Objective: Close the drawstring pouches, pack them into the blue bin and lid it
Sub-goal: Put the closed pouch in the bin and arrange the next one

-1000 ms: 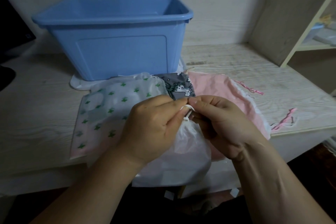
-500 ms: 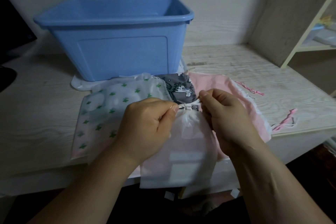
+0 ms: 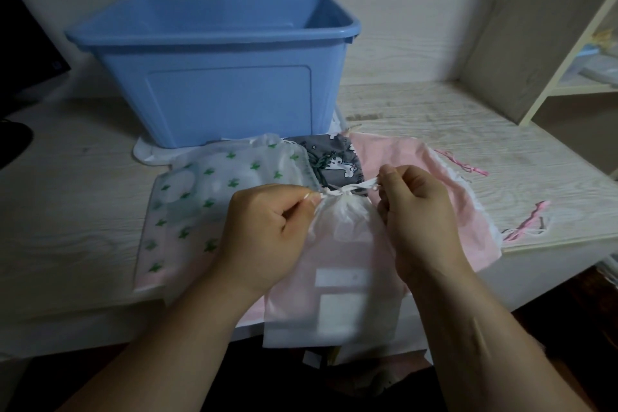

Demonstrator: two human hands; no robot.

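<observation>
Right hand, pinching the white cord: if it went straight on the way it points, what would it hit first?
Probably the grey unicorn pouch, lying just beyond the knuckles of the right hand, near its edge with the pink pouch. The blue bin stands behind. Height above the pouches is unclear.

Both forearms are stretched forward across the front edge of the table (image 3: pixel 67 227). The left hand (image 3: pixel 267 231) is curled, one end of the white drawstring (image 3: pixel 364 184) pinched between thumb and forefinger; the other end is pinched by the right hand (image 3: pixel 421 211) (held slightly higher), the hands apart.
</observation>
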